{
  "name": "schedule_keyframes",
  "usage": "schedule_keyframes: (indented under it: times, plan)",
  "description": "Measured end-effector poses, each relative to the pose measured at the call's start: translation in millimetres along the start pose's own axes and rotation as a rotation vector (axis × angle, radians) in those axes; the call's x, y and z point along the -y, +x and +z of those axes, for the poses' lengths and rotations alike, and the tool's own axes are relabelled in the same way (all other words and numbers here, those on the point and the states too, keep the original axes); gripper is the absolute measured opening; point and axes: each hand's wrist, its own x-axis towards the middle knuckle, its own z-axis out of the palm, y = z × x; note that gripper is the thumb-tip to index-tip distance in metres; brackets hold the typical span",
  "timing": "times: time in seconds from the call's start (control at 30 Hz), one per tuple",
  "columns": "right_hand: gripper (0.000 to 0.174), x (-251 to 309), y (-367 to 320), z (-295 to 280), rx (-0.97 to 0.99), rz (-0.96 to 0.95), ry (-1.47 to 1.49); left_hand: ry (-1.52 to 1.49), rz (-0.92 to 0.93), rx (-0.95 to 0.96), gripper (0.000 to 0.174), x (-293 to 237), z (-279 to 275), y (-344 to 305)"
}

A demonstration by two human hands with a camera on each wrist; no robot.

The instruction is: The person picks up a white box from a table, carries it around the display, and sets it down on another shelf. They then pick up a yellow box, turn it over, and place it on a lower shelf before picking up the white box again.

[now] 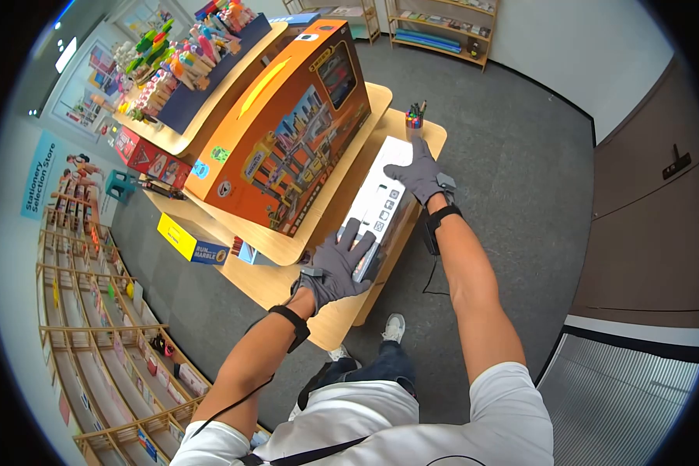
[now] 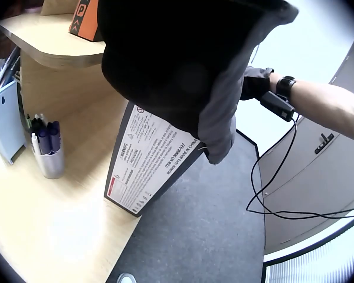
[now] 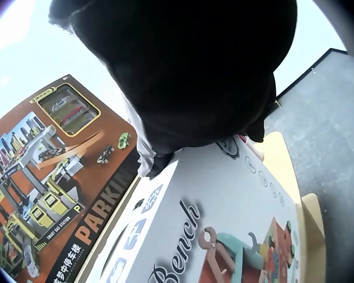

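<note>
A long white box lies along the table's edge; in the left wrist view its printed end panel shows. My gloved left hand rests on the box's near part with the fingers spread. Toward the far end, my gloved right hand touches the box, thumb out across the top and fingers pointing away. In the right wrist view the box's front face reads "Bench", with dark glove above it. The left wrist view shows the left glove over the box; most fingertips are hidden.
A big orange box stands on the tier beside the white box. A pen cup is beyond the right hand, and another cup is near the box's end. A yellow-blue box sits left, with wall shelves beyond.
</note>
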Motion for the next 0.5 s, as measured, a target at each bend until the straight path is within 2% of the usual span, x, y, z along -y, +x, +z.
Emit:
schedule_keyframes:
  times: [0.13,0.23,0.5]
  plan:
    - [0.121,-2,3,5,-0.07,-0.021,-0.038,0.049,-0.021,-0.027,0.104,-4,10,-8]
    - [0.118,10,-1,-9,0.025,0.094,-0.071,0.049,-0.076,-0.077,0.108,-4,25,-13]
    - [0.115,9,9,-14,0.119,0.14,-0.15,0.006,-0.153,0.023,0.115,-10,20,-16]
